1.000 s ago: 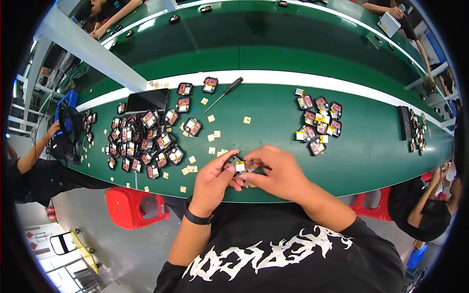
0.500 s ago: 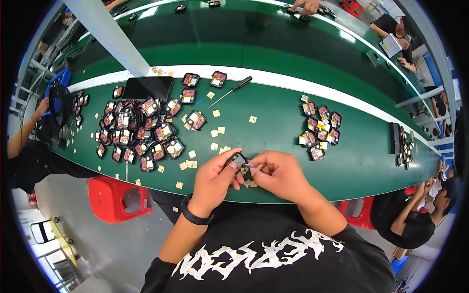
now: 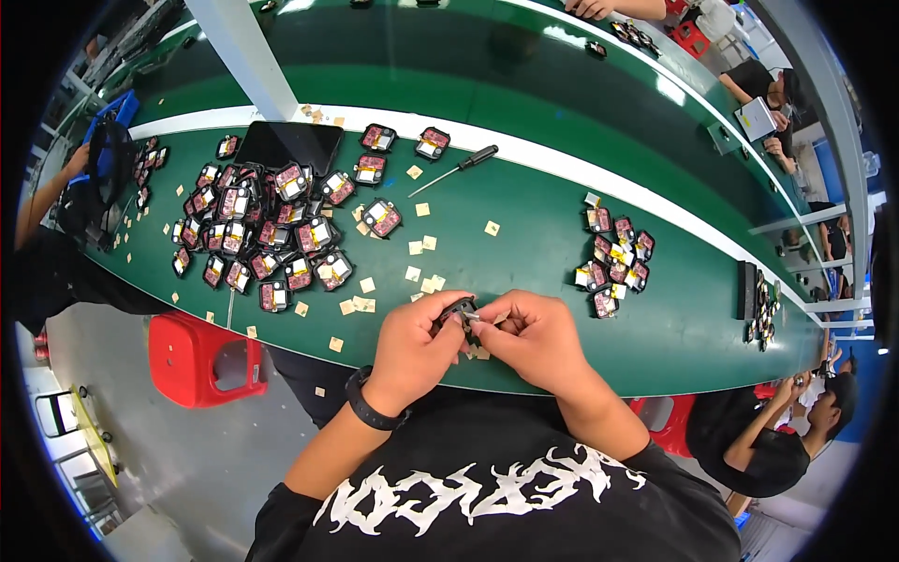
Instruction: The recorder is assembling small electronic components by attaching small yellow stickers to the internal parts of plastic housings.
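A small black, squarish plastic part [image 3: 457,312] is sitting pinched between both hands just above the near edge of the long green workbench [image 3: 524,281], close to the person's chest. The left hand [image 3: 412,347] is closing its fingers round the part's left side, while the right hand [image 3: 529,337] is pressing thumb and fingertips together on its right edge, perhaps on a tiny pale piece there, though that is too small to tell. The part is looking light, rigid and a little fiddly, so gripping its outer edges seems wisest. Small tan paper squares [image 3: 423,281] are lying just beyond, a heap of similar red-faced black parts [image 3: 262,225] is spreading to the left, a smaller cluster [image 3: 616,262] to the right, and a black-handled screwdriver [image 3: 454,170] farther back.
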Demonstrator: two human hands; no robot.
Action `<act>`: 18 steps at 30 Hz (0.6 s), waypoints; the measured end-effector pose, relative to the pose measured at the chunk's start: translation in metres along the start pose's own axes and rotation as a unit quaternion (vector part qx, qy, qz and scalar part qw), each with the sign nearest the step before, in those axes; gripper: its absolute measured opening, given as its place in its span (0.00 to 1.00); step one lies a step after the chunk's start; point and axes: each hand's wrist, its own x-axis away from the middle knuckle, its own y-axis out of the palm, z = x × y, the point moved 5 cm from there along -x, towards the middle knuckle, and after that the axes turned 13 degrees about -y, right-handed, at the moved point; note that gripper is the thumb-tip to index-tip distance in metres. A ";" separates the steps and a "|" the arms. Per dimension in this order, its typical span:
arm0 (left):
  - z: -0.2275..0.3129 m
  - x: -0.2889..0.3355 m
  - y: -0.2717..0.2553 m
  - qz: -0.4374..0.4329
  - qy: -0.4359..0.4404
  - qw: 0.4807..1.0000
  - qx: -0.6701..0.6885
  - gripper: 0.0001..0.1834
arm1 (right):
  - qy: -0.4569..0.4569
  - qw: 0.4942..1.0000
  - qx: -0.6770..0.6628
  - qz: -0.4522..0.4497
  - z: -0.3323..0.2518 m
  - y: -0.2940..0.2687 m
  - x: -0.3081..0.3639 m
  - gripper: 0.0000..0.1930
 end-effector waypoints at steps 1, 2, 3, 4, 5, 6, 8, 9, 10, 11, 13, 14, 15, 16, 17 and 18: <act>0.000 0.000 0.000 -0.002 0.005 1.000 -0.016 0.16 | 0.004 1.000 0.001 0.001 0.000 0.000 -0.001 0.03; -0.002 0.000 0.000 -0.001 0.005 1.000 -0.014 0.16 | 0.009 1.000 0.002 0.002 0.000 0.001 -0.002 0.03; -0.002 0.001 0.000 -0.010 0.034 0.999 -0.024 0.17 | 0.009 1.000 0.003 0.000 0.002 0.001 -0.002 0.03; 0.000 0.001 0.001 -0.020 0.062 0.997 -0.035 0.18 | -0.017 0.999 0.030 -0.001 0.003 0.000 -0.003 0.03; -0.001 0.001 0.000 -0.020 0.062 0.997 -0.033 0.18 | -0.044 0.997 0.056 -0.002 0.004 -0.001 -0.004 0.04; 0.000 0.001 0.000 -0.031 0.067 0.996 -0.043 0.19 | -0.043 0.997 0.057 -0.003 0.008 -0.002 -0.004 0.04; 0.002 0.001 -0.001 -0.042 0.070 0.995 -0.051 0.20 | -0.027 0.999 0.026 -0.014 0.017 -0.003 -0.005 0.06; 0.006 0.001 -0.001 -0.049 0.073 0.995 -0.048 0.21 | -0.026 0.999 0.027 -0.014 0.015 -0.003 -0.006 0.06; 0.008 0.003 -0.001 -0.055 0.077 0.995 -0.044 0.21 | 0.001 1.000 -0.011 -0.018 0.015 -0.002 -0.007 0.06; 0.006 0.002 -0.002 -0.054 0.077 0.995 -0.043 0.21 | 0.028 0.998 -0.049 -0.021 0.015 0.000 -0.008 0.07; 0.000 0.002 -0.005 -0.062 0.089 0.993 -0.034 0.22 | 0.033 0.999 -0.015 -0.013 0.016 -0.002 -0.013 0.07; 0.000 0.002 -0.006 -0.063 0.090 0.993 -0.034 0.22 | 0.040 0.999 0.019 -0.004 0.017 -0.005 -0.015 0.08; 0.000 0.004 -0.005 -0.073 0.097 0.991 -0.057 0.23 | 0.039 0.999 0.019 -0.004 0.018 -0.005 -0.017 0.08; 0.000 0.005 -0.004 -0.083 0.103 0.988 -0.080 0.23 | 0.026 0.999 0.021 0.004 0.020 -0.005 -0.019 0.09; 0.002 0.006 -0.004 -0.083 0.103 0.988 -0.081 0.23 | 0.013 1.000 0.023 0.012 0.021 -0.007 -0.021 0.10; 0.005 0.008 -0.004 -0.089 0.107 0.986 -0.095 0.23 | 0.013 1.000 0.023 0.012 0.022 -0.008 -0.022 0.10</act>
